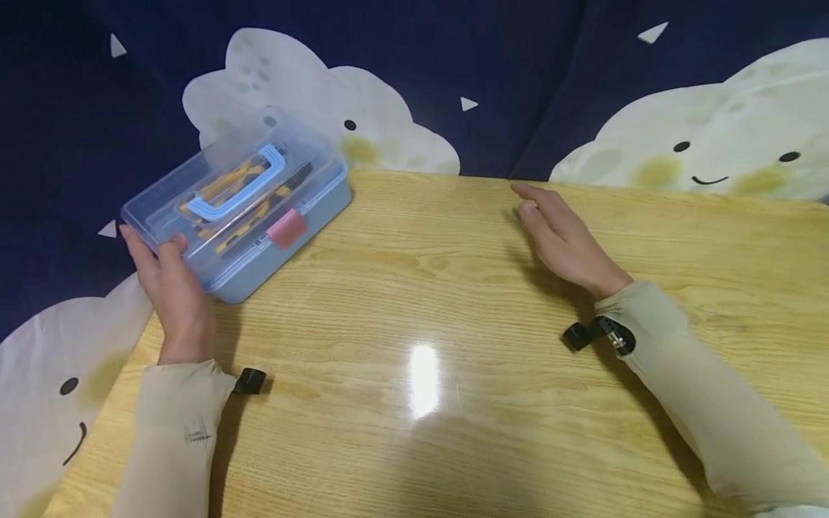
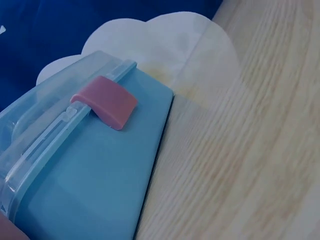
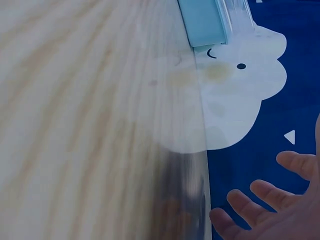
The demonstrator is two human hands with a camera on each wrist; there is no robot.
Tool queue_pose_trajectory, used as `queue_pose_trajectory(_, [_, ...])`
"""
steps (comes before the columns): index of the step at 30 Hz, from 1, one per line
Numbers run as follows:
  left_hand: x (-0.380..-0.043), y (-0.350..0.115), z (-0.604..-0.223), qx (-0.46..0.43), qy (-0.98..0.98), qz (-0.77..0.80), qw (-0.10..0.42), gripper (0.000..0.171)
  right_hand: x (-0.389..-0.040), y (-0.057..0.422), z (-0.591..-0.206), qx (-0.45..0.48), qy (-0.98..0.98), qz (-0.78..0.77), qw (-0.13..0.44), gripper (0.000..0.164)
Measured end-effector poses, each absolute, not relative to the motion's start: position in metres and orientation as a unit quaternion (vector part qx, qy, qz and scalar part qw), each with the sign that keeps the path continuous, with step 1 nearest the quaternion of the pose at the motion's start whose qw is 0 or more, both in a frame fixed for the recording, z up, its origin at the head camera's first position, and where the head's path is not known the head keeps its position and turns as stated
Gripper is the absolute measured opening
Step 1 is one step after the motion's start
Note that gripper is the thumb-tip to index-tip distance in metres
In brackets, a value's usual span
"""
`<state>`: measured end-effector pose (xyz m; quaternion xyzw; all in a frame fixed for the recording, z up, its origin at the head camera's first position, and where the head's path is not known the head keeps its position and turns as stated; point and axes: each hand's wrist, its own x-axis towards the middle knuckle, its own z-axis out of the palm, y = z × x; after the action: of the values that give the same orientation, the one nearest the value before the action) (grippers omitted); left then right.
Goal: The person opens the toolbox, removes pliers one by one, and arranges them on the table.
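A light-blue plastic case (image 1: 291, 248) with a clear lid, a blue folding handle (image 1: 242, 194) and a pink latch (image 1: 287, 229) sits at the back left of the table. Yellow and dark items show through its lid. My left hand (image 1: 175, 302) touches the case's left end, its thumb on the lid and its fingers stretched along the end; part of them is hidden. In the left wrist view the front wall and pink latch (image 2: 107, 102) show up close. My right hand (image 1: 570, 244) is held over the table's back right, apart from the case, fingers relaxed and holding nothing.
The wooden table (image 1: 388, 302) carries a bright light reflection near its middle. Behind it and along its left side hangs a dark blue cloth (image 1: 505, 43) with white smiling clouds. A black strap device (image 1: 605, 334) is worn on the right sleeve.
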<state>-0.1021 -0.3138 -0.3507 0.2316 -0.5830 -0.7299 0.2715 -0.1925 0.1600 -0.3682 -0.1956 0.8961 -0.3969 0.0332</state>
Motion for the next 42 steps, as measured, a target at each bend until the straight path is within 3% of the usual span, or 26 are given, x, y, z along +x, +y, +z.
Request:
queue_pose_trajectory(17, [-0.100, -0.316, -0.354, 0.224, -0.619, -0.710, 0.250, 0.075, -0.224, 0.110, -0.362, -0.201, 0.904, -0.372, 0.062, 0.059])
queue_pose_trajectory(31, [-0.099, -0.314, -0.357, 0.213, -0.651, -0.694, 0.224, 0.072, -0.257, 0.064, -0.362, -0.231, 0.909, -0.323, 0.127, 0.071])
queue_pose_trajectory(42, [-0.102, -0.308, -0.358, 0.208, -0.673, -0.680, 0.204, 0.072, -0.257, 0.025, -0.353, -0.258, 0.878, -0.369, 0.161, 0.070])
